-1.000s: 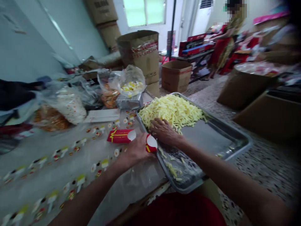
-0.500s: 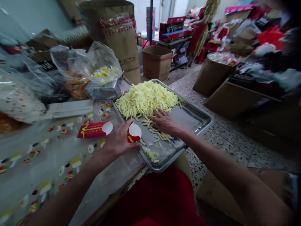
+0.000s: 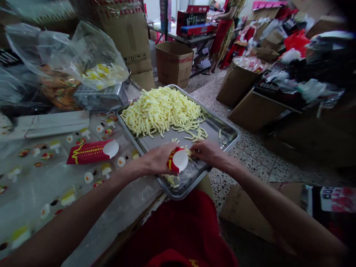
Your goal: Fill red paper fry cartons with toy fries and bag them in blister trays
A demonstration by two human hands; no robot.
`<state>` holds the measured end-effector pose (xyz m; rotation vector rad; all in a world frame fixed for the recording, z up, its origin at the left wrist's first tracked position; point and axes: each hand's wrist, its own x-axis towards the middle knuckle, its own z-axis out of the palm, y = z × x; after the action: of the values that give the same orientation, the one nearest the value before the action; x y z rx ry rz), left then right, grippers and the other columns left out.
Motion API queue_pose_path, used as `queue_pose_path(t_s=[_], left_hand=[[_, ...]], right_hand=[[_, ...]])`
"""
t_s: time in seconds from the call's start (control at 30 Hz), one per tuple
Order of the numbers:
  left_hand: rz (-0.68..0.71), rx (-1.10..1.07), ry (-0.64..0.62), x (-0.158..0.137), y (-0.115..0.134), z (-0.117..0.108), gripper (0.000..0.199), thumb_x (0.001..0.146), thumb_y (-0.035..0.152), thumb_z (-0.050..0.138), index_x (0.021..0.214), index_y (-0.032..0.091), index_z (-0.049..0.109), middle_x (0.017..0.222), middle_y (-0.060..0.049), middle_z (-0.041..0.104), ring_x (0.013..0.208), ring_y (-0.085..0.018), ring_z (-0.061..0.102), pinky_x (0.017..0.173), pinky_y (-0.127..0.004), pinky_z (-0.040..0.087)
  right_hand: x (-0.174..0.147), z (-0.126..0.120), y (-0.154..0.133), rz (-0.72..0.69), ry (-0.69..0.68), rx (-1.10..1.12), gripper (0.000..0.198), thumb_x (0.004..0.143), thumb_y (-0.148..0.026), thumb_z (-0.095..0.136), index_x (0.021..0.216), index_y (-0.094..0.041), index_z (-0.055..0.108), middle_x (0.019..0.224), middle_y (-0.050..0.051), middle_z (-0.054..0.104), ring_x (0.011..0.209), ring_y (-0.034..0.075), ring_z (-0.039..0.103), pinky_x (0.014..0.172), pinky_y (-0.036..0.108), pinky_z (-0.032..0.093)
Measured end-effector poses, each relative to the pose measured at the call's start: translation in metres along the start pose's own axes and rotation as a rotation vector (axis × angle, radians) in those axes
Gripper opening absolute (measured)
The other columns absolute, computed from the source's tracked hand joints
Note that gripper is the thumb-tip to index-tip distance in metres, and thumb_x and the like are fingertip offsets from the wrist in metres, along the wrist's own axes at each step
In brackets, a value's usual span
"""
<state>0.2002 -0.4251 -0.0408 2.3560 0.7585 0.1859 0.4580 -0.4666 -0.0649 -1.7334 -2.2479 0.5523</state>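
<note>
My left hand (image 3: pixel 160 158) is wrapped round a red fry carton (image 3: pixel 179 160) with a white inner face, held over the near part of a metal tray (image 3: pixel 236 136). Close beside the carton's opening, my right hand (image 3: pixel 208 152) has its fingers pinched together on a few pale yellow fries (image 3: pixel 190 152). A large heap of fries (image 3: pixel 164 111) fills the far side of the tray, with loose ones strewn toward me. On the patterned table cover to the left lies a second, flat red fry carton (image 3: pixel 91 151).
Clear bags with yellow-and-white (image 3: pixel 101 72) and orange pieces (image 3: pixel 59 87) stand behind the table, near a metal box (image 3: pixel 101 97). Cardboard boxes (image 3: pixel 175 65) sit on the speckled floor. Another person (image 3: pixel 222 33) stands at a far table. Boxes and bags (image 3: pixel 261 107) crowd the right.
My left hand has moved the carton right, over the tray. My right hand has drawn back from the heap toward the carton, its spread fingers now closed on fries. The view has shifted.
</note>
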Motion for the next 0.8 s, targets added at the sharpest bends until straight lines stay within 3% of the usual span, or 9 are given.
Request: queue_pose_path(t_s=[0.07,0.13,0.23,0.3,0.43,0.53,0.67,0.73,0.8], left_hand=[[0.069,-0.012,-0.096,0.014,-0.006,0.011,0.071,0.059,0.040,0.087,0.123,0.022,0.060,0.121,-0.009,0.068,0.112,-0.030,0.065,0.099,-0.040,0.050],[0.057,-0.020,-0.082,0.019,-0.011,0.014,0.075,0.057,0.041,0.088,0.124,0.022,0.060,0.123,-0.010,0.068,0.115,-0.032,0.065,0.100,-0.041,0.049],[0.025,-0.069,-0.010,0.005,-0.016,0.002,0.093,0.059,0.047,0.088,0.141,0.024,0.050,0.140,-0.011,0.061,0.129,-0.031,0.058,0.107,-0.041,0.046],[-0.049,-0.045,-0.014,-0.014,-0.019,-0.012,0.094,0.060,0.052,0.087,0.141,0.024,0.049,0.139,-0.010,0.062,0.125,-0.031,0.061,0.104,-0.040,0.048],[-0.252,0.095,-0.009,-0.054,-0.029,-0.030,0.087,0.058,0.065,0.085,0.129,0.025,0.055,0.121,-0.007,0.070,0.107,-0.033,0.068,0.090,-0.041,0.054],[-0.304,0.117,0.091,-0.069,-0.033,-0.030,0.102,0.057,0.072,0.083,0.141,0.026,0.046,0.135,-0.011,0.064,0.119,-0.037,0.064,0.100,-0.046,0.052],[-0.327,0.087,0.134,-0.067,-0.025,-0.023,0.112,0.054,0.076,0.082,0.147,0.027,0.044,0.146,-0.012,0.058,0.127,-0.041,0.060,0.107,-0.052,0.049],[-0.306,0.070,0.127,-0.061,-0.021,-0.021,0.111,0.053,0.077,0.082,0.146,0.028,0.047,0.146,-0.011,0.059,0.127,-0.040,0.061,0.106,-0.052,0.051],[-0.291,0.092,0.141,-0.055,-0.020,-0.022,0.110,0.053,0.078,0.081,0.146,0.028,0.048,0.146,-0.011,0.059,0.127,-0.040,0.061,0.105,-0.052,0.052]], right_hand=[[0.004,0.006,0.011,0.080,0.075,0.066,0.014,0.089,-0.024,0.068,0.094,-0.021,0.080,0.093,0.004,0.077,0.084,0.018,0.067,0.076,0.029,0.048],[0.010,0.006,0.028,0.184,0.165,0.176,0.016,0.088,-0.025,0.067,0.095,-0.019,0.080,0.088,0.003,0.077,0.079,0.017,0.067,0.073,0.027,0.048],[0.014,-0.002,0.044,0.288,0.288,0.230,0.025,0.085,-0.026,0.067,0.105,-0.017,0.079,0.081,0.002,0.076,0.071,0.016,0.064,0.066,0.026,0.046],[0.010,-0.006,0.042,0.295,0.369,0.186,0.030,0.085,-0.027,0.069,0.112,-0.018,0.078,0.082,0.002,0.076,0.070,0.016,0.064,0.066,0.026,0.045],[0.000,-0.005,0.018,0.241,0.331,-0.006,0.017,0.088,-0.032,0.070,0.095,-0.021,0.081,0.086,0.004,0.076,0.076,0.018,0.066,0.068,0.028,0.044],[-0.003,0.001,0.007,0.245,0.263,-0.098,0.015,0.089,-0.030,0.071,0.092,-0.021,0.081,0.089,0.007,0.077,0.080,0.020,0.066,0.071,0.029,0.044],[-0.005,0.002,0.012,0.186,0.248,0.105,0.019,0.084,-0.021,0.073,0.101,-0.020,0.081,0.088,0.004,0.077,0.073,0.016,0.065,0.070,0.028,0.046],[-0.009,-0.001,0.014,0.245,0.325,0.203,0.021,0.086,-0.022,0.071,0.104,-0.019,0.080,0.085,0.004,0.077,0.071,0.016,0.066,0.068,0.027,0.047],[-0.013,-0.004,0.012,0.293,0.379,0.158,0.017,0.089,-0.025,0.069,0.100,-0.018,0.080,0.085,0.005,0.077,0.074,0.018,0.067,0.070,0.029,0.048]])
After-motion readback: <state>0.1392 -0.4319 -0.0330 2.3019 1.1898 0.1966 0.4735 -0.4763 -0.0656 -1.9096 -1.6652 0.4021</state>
